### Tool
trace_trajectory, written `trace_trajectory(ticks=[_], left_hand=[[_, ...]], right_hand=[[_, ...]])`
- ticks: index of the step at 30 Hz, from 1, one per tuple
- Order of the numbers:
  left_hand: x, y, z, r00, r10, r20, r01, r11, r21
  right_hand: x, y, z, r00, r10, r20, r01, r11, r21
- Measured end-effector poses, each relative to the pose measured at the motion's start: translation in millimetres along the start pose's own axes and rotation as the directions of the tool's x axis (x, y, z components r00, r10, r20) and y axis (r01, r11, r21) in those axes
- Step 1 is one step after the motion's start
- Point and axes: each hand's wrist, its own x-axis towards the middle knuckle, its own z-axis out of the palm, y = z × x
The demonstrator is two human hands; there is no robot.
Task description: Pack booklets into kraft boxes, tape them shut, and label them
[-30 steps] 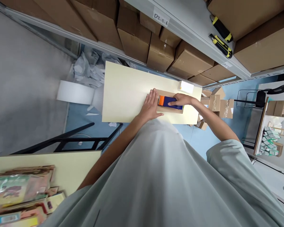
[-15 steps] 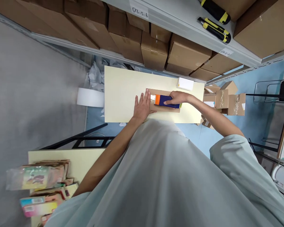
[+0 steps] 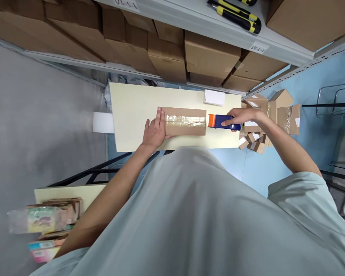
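Observation:
A long cardboard box (image 3: 185, 111) lies on the pale yellow table (image 3: 135, 99). Clear shiny tape (image 3: 186, 121) runs lengthwise along its top. At the box's left end my left hand (image 3: 155, 129) rests with its fingers stretched out against the cardboard. Past the right end, my right hand (image 3: 239, 117) is wrapped round a dark blue and orange tape dispenser (image 3: 220, 121). The dispenser's orange end points at the box, just off its right edge. Part of the dispenser is covered by my fingers.
A small white box (image 3: 214, 97) stands at the table's back right. Behind are shelves of cardboard boxes (image 3: 212, 53), with a yellow-black box cutter (image 3: 238, 17) above. Cartons (image 3: 281, 111) are piled at right; a white roll (image 3: 102, 122) is at left.
My right hand has drawn the tape dispenser rightward, off the box, leaving tape along its top. My left hand stays at the box's left end. The view has shifted.

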Motion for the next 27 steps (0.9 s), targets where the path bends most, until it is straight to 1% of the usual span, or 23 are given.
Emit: trace_trajectory(ticks=[3,7,12,15,18,22,27], left_hand=[[0.6,1.5,-0.8,1.0,-0.013,0.013,0.012,1.0,0.021],[1.8,2.6,-1.8,1.0,-0.026,0.015,0.025,0.999,0.031],[4.3,0.7,0.2,1.0,-0.03,0.01,0.029,0.996,0.08],[5.1,-1.4,2.5,0.999,-0.037,0.016,0.035,0.994,0.106],[5.7,-3.2,4.2,0.999,-0.042,0.016,0.04,0.993,0.11],[6.7,-4.5,4.7,0.999,-0.043,0.029,0.039,0.992,0.116],[6.5,-4.2,4.3,0.997,-0.064,0.038,0.061,0.995,0.085]], right_hand=[[5.3,8.1,-0.1,1.0,-0.025,0.013,0.025,1.0,0.0],[22.1,17.0,1.7,0.999,-0.033,0.016,0.034,0.999,-0.03],[46.6,27.2,6.7,0.999,-0.019,0.03,0.02,1.0,-0.017],[54.8,31.5,7.3,0.999,-0.008,0.054,0.007,1.0,0.015],[52.9,34.4,3.8,0.998,-0.025,0.056,0.023,0.999,0.034],[42.2,37.4,-0.4,0.996,-0.064,0.057,0.062,0.998,0.033],[37.6,42.3,1.9,0.997,-0.065,0.039,0.063,0.997,0.045]])
